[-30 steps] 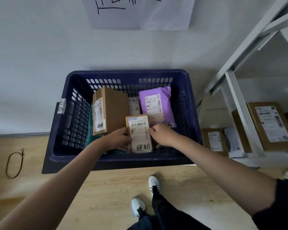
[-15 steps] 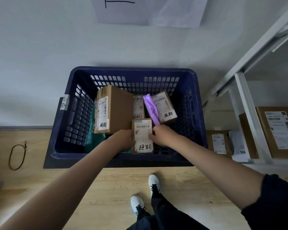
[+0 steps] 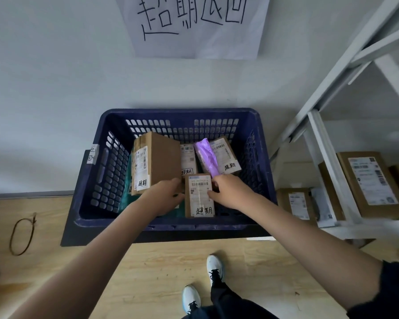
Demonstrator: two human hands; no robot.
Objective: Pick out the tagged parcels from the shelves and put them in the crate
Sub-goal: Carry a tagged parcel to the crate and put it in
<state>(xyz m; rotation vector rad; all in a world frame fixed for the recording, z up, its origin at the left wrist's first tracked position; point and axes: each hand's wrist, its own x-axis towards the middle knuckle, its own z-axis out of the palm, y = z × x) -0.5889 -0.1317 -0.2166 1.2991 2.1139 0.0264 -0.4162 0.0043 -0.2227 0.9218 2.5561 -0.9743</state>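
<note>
left hand and right hand pinch small box by its sides, fingers closed on it | box upright at near wall of crate | set it down flat before letting go, clear of purple bag beyond

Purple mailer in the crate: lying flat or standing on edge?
On edge. The purple mailer shows only a narrow side, propped against a tagged box in the crate.

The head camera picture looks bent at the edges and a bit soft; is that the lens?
Head view: yes, wide-angle distortion bows the shelf frame and stretches both forearms; the shelf parcels at the right edge look smeared, while the tagged small box mid-frame stays readable; lighting is dim and even, no glare.
</note>
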